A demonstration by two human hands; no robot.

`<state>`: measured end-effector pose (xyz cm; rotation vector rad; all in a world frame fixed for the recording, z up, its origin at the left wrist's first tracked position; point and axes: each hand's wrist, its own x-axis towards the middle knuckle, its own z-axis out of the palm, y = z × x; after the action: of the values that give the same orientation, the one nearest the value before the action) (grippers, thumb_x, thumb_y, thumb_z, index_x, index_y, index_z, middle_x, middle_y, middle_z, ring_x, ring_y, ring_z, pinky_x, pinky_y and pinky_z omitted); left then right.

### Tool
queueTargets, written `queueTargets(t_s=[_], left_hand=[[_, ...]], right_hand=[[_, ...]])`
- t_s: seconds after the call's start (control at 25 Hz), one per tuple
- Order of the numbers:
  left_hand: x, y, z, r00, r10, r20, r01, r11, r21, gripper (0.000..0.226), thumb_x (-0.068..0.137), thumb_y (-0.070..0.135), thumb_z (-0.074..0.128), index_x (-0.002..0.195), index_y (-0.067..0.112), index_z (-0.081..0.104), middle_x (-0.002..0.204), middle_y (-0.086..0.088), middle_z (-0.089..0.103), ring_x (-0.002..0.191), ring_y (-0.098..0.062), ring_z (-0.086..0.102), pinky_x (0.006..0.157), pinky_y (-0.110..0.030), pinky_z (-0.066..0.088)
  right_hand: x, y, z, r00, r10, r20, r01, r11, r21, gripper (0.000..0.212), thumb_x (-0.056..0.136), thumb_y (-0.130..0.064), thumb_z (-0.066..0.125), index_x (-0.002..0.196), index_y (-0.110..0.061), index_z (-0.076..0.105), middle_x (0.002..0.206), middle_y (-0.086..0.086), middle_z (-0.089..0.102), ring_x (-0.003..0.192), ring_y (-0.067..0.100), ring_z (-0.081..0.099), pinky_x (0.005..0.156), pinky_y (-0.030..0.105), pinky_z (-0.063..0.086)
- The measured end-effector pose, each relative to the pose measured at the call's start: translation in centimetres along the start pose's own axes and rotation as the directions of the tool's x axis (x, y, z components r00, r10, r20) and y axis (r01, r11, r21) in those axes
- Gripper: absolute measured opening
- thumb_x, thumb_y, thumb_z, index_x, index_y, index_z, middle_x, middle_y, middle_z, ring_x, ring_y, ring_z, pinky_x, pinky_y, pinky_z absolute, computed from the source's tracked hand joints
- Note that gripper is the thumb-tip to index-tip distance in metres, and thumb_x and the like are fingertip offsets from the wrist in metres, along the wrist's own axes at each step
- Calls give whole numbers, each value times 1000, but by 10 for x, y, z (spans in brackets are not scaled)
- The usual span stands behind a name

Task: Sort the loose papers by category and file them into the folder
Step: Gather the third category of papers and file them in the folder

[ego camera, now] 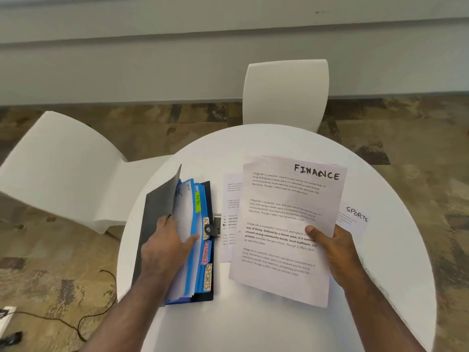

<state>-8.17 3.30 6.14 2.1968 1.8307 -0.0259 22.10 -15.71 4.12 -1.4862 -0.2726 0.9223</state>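
Finance sheet in hand, pocket waiting to my left.

My right hand (332, 246) pinches the FINANCE paper (289, 224) by its right edge, thumb on top, lifted over the table (396, 262). My left hand (167, 242) lies spread on the open folder (200, 240), fingers parting the blue dividers. The folder's long axis runs away from me; its pink FINANCE tab (207, 252) sits just beside my left fingertips, so the sheet must travel leftward.

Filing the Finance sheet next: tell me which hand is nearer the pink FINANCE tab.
Left. The left hand rests on the folder beside the FINANCE tab; the right hand is across the table.
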Motion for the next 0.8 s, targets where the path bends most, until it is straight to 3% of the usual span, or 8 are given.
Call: queueTargets(t_s=[0.12,0.2,0.32,0.4,0.52,0.6,0.72,0.8], left_hand=[[-1,1,-1,999,-34,-17,34,999,18,89,74,59,75,142,19,34,138,2,43,107,-23,65,75,-44,56],[-3,3,1,999,-37,-39,39,999,31,84,76,47,78,141,16,34,138,0,43,107,-27,65,72,-44,55],[-7,8,3,992,2,-128,-3,1000,-6,60,80,11,70,134,10,42,133,-6,47,101,-35,65,64,-44,53],[-8,7,2,988,29,-150,-34,999,-28,63,80,1,66,137,11,40,132,-6,47,97,-34,66,57,-40,51],[-6,4,2,991,75,-108,-82,995,-61,72,85,3,62,146,27,30,147,4,34,88,-16,57,50,-28,43],[-1,6,2,998,48,-46,-48,999,0,60,89,9,60,142,30,41,155,4,28,85,-12,50,50,-25,44],[7,11,-3,998,-42,45,41,999,22,34,94,14,53,127,18,54,128,-1,49,77,-15,54,55,-30,49],[10,13,-5,998,-42,39,42,999,12,28,95,18,51,123,15,51,117,-1,49,74,-16,54,55,-30,45]], right_hand=[[0,-2,1,1000,0,-8,0,1000,-2,18,85,-7,72,98,-19,74,98,1,79,89,21,76,77,35,56],[0,-3,0,1000,1,-11,-1,1000,-2,18,85,-7,72,99,-18,74,98,1,79,89,21,76,77,35,56],[0,-2,-3,1000,3,-14,-3,1000,-6,18,85,-8,72,99,-19,74,99,2,79,89,21,76,78,36,56],[0,-1,-7,1000,2,-12,-2,1000,-5,19,85,-8,72,101,-17,74,100,3,78,90,22,76,77,36,57],[0,0,-11,1000,9,-8,-9,1000,4,18,85,-8,72,101,-17,74,99,4,79,89,23,76,68,28,60],[0,0,-13,1000,11,-9,-11,1000,8,16,85,-8,72,98,-18,76,98,4,79,86,23,76,64,25,60],[0,-2,-13,1000,11,-9,-11,1000,10,17,85,-8,72,95,-20,77,98,4,79,86,22,76,64,25,60],[0,-3,-13,1000,9,-8,-9,1000,7,18,84,-9,73,94,-23,79,98,3,79,86,22,76,63,25,59]])
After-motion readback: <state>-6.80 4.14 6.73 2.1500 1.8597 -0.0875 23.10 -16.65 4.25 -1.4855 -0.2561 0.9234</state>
